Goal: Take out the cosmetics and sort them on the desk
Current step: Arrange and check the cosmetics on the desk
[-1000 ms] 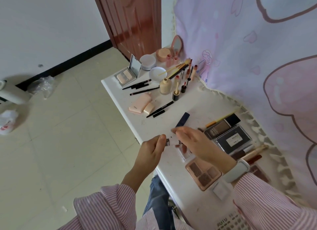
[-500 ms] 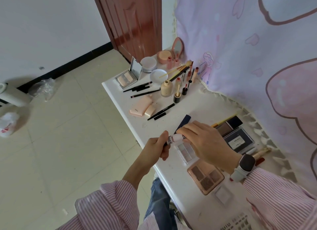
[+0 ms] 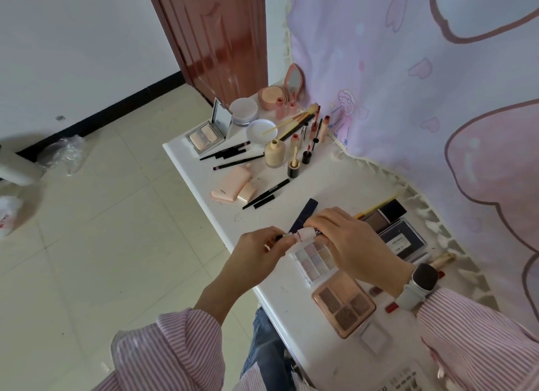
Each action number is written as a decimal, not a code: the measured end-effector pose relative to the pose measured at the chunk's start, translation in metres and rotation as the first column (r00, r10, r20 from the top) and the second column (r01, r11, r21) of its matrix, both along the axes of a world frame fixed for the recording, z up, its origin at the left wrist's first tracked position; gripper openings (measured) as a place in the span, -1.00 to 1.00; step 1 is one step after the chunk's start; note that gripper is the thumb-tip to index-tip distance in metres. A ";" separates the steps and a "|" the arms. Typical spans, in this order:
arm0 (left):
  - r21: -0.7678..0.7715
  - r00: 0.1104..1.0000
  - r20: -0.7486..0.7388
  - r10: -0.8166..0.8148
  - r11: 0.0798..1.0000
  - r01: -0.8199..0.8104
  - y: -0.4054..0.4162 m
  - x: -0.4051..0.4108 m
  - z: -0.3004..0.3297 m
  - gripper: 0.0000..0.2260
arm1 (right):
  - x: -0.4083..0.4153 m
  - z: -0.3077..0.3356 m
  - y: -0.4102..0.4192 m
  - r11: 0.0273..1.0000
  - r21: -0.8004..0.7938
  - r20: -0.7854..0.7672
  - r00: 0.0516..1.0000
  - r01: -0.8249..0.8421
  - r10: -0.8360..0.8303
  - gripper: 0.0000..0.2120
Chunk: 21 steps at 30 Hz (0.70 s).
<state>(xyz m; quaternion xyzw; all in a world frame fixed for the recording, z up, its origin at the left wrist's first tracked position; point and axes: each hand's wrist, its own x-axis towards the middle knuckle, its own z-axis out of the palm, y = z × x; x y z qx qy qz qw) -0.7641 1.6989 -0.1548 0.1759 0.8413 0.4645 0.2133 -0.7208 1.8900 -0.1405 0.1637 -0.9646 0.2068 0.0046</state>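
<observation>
above the white desk (image 3: 326, 186), near its front edge: small pale tube (image 3: 306, 233), white with pink band and dark print, held level. left hand (image 3: 256, 256) pinches its dark end; right hand (image 3: 347, 239) grips the other, hiding the rest. print unreadable. pastel eyeshadow palette (image 3: 315, 259) beneath. beige tiled floor (image 3: 102, 230), pink curtain (image 3: 408, 84).

Readable only: pale lettering, apparently "xinman", along the black pencil (image 3: 267, 193) lying just beside the pink flat case (image 3: 231, 183). Dark print on the small tube (image 3: 309, 232) and on the white label of the dark palette (image 3: 402, 240): too blurred to read.
</observation>
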 end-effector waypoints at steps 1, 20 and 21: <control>-0.016 0.998 0.056 -0.014 1.000 0.015 -0.003 0.000 -0.002 -0.87 | -0.001 0.000 -0.001 0.999 0.034 -0.022 0.999 -0.024 0.025 -0.72; 0.123 0.768 0.045 0.639 0.759 -0.639 -0.032 -0.021 -0.053 -0.92 | -0.055 -0.051 -0.064 0.876 -0.316 0.057 0.928 0.366 -0.367 -0.83; 0.089 0.755 -0.041 0.654 0.755 -0.650 -0.031 -0.025 -0.058 -0.89 | -0.060 -0.056 -0.071 0.887 -0.286 0.032 0.928 0.364 -0.371 -0.82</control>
